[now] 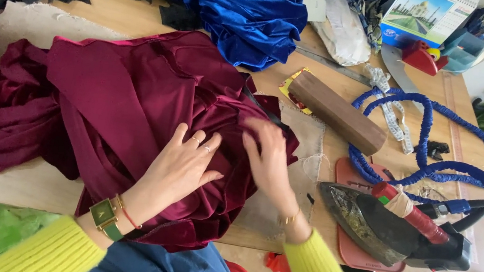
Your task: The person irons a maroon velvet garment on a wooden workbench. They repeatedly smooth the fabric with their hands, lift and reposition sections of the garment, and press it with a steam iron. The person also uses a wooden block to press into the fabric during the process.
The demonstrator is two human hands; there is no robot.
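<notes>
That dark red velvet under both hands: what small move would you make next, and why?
Probably sweep the right hand outward to flatten the dark red velvet. It lies bunched in folds, and the left hand already presses it flat against the table.

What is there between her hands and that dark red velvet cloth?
Nothing visible: the left hand lies flat on the dark red velvet cloth, and the right hand presses its folds beside it.
</notes>
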